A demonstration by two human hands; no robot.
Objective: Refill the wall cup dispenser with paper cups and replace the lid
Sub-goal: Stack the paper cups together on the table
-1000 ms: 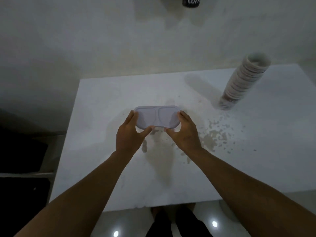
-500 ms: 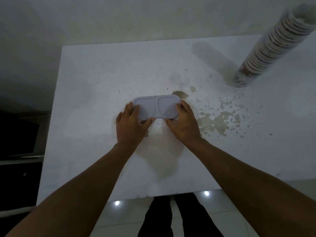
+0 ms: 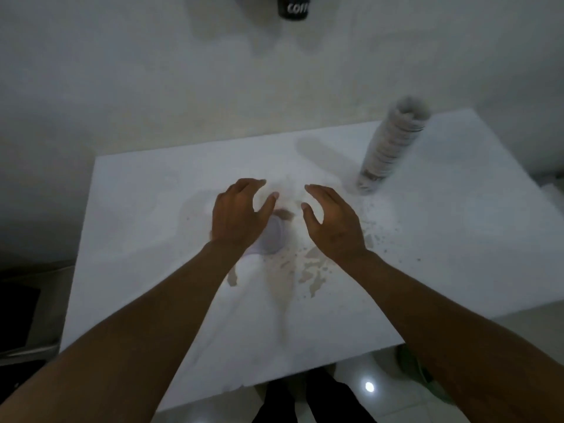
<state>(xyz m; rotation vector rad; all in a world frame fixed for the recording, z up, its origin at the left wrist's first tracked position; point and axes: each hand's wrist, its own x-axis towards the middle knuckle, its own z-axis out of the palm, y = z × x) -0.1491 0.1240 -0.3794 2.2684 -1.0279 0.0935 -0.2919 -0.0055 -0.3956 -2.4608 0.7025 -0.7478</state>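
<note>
The pale lilac dispenser lid [image 3: 272, 239] lies flat on the white table [image 3: 137, 215], mostly hidden under my left hand [image 3: 236, 216]. That hand hovers over it with fingers spread and holds nothing. My right hand [image 3: 331, 222] is beside it, to the right of the lid, also spread and empty. A tall stack of paper cups [image 3: 392, 148] stands at the table's back right, blurred. On the wall at the top edge, a black cup [image 3: 293, 7] with white lettering shows; the dispenser above it is out of frame.
Brown stains and chipped patches [image 3: 311, 270] mark the tabletop in front of my hands. The table stands against a pale wall. Dark furniture [image 3: 18, 315] sits to the left, and a glossy tiled floor [image 3: 369, 387] lies below the near edge.
Both hands have let go of the lid and lifted apart; the lid now rests on the table under my left hand. The view has tilted up toward the wall.
</note>
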